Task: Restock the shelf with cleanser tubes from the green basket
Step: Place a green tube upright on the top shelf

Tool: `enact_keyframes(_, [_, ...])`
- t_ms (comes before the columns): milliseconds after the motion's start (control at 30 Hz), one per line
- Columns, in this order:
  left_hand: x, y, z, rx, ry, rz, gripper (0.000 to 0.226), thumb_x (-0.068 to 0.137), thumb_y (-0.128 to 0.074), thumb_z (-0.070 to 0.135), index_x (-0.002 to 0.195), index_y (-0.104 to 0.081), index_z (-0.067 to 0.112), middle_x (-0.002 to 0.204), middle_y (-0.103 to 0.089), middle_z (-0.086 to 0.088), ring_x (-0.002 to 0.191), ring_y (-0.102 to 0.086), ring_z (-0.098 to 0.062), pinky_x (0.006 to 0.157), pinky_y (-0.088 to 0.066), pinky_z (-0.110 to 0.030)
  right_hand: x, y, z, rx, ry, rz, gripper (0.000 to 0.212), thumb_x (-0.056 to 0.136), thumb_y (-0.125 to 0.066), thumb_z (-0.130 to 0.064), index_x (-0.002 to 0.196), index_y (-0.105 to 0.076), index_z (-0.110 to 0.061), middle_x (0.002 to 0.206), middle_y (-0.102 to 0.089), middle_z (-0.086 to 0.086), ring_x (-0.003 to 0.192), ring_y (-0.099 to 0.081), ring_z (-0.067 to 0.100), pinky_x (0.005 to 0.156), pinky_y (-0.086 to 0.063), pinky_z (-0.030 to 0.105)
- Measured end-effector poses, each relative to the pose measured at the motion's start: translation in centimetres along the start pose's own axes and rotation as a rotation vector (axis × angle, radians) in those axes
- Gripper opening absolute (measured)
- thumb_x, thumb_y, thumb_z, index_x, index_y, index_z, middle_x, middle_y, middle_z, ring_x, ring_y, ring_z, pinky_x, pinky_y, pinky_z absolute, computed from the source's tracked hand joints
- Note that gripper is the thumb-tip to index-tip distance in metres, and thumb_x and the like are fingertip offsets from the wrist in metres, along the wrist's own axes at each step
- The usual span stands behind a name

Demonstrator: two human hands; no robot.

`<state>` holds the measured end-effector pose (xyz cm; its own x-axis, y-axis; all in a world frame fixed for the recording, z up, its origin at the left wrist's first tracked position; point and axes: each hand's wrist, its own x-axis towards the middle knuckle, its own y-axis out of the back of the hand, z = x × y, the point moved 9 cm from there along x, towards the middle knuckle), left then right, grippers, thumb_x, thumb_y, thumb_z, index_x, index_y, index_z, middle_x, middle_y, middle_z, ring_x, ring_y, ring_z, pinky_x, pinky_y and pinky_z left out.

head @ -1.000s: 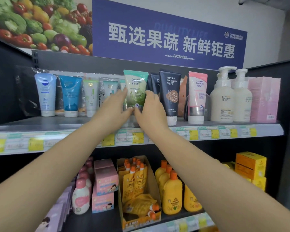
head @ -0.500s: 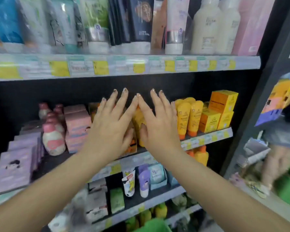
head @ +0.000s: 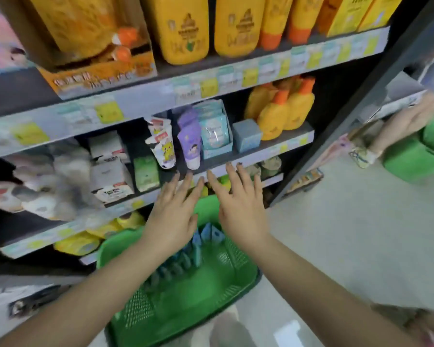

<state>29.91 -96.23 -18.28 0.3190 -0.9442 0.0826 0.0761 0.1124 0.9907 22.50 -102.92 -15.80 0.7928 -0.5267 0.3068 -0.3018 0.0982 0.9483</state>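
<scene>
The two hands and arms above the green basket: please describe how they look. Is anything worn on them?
Both forearms are bare up to the edge of the picture, with no sleeves in view. The left hand and the right hand wear no gloves, and no watch or bracelet shows on either wrist. The fingernails look dark, perhaps painted; the blur hides more detail. No rings can be made out.

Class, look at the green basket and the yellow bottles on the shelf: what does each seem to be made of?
Basket: probably moulded plastic, uniform bright green, with a fine perforated mesh in walls and floor. Yellow bottles: likely opaque plastic with a smooth, slightly glossy skin and orange caps; blur leaves the exact finish uncertain.
</scene>
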Motion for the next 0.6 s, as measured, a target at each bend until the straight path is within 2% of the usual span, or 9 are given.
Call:
enact_keyframes(67, [-0.8, -4.4, -0.1, -0.027, 0.055, -0.101, 0.083, 0.067, -0.075, 0.02, 0.14, -0.038, 0.01, 0.141, -0.044, -0.018, 0.129, -0.042, -0.04, 0.104, -0.032, -0.05, -2.0, -3.1, 0.9, -0.008, 0.0, -0.058, 0.091, 0.047, -0.076, -0.009, 0.132, -0.048, -0.024, 0.134, -0.051, 0.019, 0.124, -0.046, 0.037, 0.097, -0.035, 0.062])
enact_keyframes(133, [-1.6, -9.6, -0.8, -0.131, 0.154, -0.255, 0.07, 0.085, -0.057, 0.022, 0.146, -0.023, 0.014, 0.149, -0.033, -0.012, 0.137, -0.031, -0.031, 0.112, -0.025, -0.041, -3.8, -6.2, 1.8, -0.01, -0.007, -0.123, 0.091, 0.047, -0.078, -0.009, 0.133, -0.048, -0.023, 0.133, -0.051, 0.021, 0.122, -0.049, 0.039, 0.096, -0.034, 0.063])
enact_keyframes(167, [-2.2, -12.1, -1.2, -0.195, 0.217, -0.326, 0.064, 0.089, -0.051, 0.021, 0.146, -0.023, 0.014, 0.146, -0.038, -0.011, 0.133, -0.037, -0.029, 0.108, -0.033, -0.038, -4.8, -7.8, 2.3, -0.008, -0.014, -0.16, 0.093, 0.047, -0.079, -0.009, 0.133, -0.044, -0.023, 0.133, -0.051, 0.021, 0.123, -0.049, 0.039, 0.097, -0.034, 0.063])
enact_keyframes(233, [-3.4, -16.5, -2.2, -0.282, 0.34, -0.409, 0.048, 0.091, -0.046, 0.019, 0.138, -0.038, 0.014, 0.119, -0.06, -0.011, 0.103, -0.058, -0.026, 0.078, -0.048, -0.033, -6.6, -10.8, 3.2, -0.003, -0.034, -0.23, 0.096, 0.046, -0.081, -0.009, 0.132, -0.041, -0.023, 0.134, -0.05, 0.021, 0.124, -0.048, 0.039, 0.098, -0.033, 0.062])
enact_keyframes(267, [-4.0, -18.7, -2.6, -0.282, 0.381, -0.454, 0.039, 0.092, -0.044, 0.019, 0.131, -0.045, 0.014, 0.104, -0.064, -0.01, 0.089, -0.06, -0.025, 0.067, -0.047, -0.031, -7.4, -12.2, 3.6, -0.005, -0.038, -0.26, 0.097, 0.046, -0.081, -0.01, 0.133, -0.042, -0.023, 0.134, -0.05, 0.021, 0.124, -0.047, 0.039, 0.098, -0.033, 0.062])
enact_keyframes(300, [-4.6, -20.9, -2.9, -0.266, 0.409, -0.514, 0.034, 0.093, -0.043, 0.019, 0.125, -0.05, 0.012, 0.097, -0.064, -0.009, 0.083, -0.06, -0.025, 0.062, -0.045, -0.03, -8.1, -13.5, 3.9, -0.009, -0.035, -0.282, 0.096, 0.045, -0.082, -0.01, 0.133, -0.045, -0.023, 0.134, -0.05, 0.021, 0.124, -0.048, 0.04, 0.098, -0.033, 0.062])
enact_keyframes(400, [-6.2, -27.2, -3.9, -0.222, 0.483, -0.695, 0.027, 0.094, -0.04, 0.02, 0.11, -0.058, 0.007, 0.097, -0.063, -0.012, 0.086, -0.059, -0.026, 0.063, -0.043, -0.03, -9.5, -16.4, 4.8, -0.012, -0.02, -0.307, 0.095, 0.042, -0.082, -0.007, 0.132, -0.052, -0.021, 0.131, -0.052, 0.023, 0.121, -0.05, 0.041, 0.096, -0.033, 0.063])
enact_keyframes(500, [-7.3, -31.6, -4.3, -0.223, 0.564, -0.811, 0.024, 0.093, -0.044, 0.021, 0.095, -0.061, 0.004, 0.089, -0.061, -0.01, 0.085, -0.06, -0.026, 0.062, -0.041, -0.027, -10.0, -17.9, 5.2, 0.02, -0.016, -0.304, 0.093, 0.044, -0.081, -0.003, 0.132, -0.052, -0.019, 0.13, -0.052, 0.024, 0.12, -0.05, 0.043, 0.096, -0.032, 0.065])
enact_keyframes(600, [-8.0, -34.8, -4.4, -0.256, 0.613, -0.869, 0.025, 0.093, -0.048, 0.023, 0.092, -0.062, 0.003, 0.094, -0.064, -0.014, 0.088, -0.062, -0.028, 0.066, -0.043, -0.03, -10.1, -18.9, 5.6, 0.058, -0.022, -0.301, 0.088, 0.049, -0.078, -0.001, 0.132, -0.052, -0.017, 0.131, -0.051, 0.025, 0.121, -0.048, 0.044, 0.098, -0.03, 0.064])
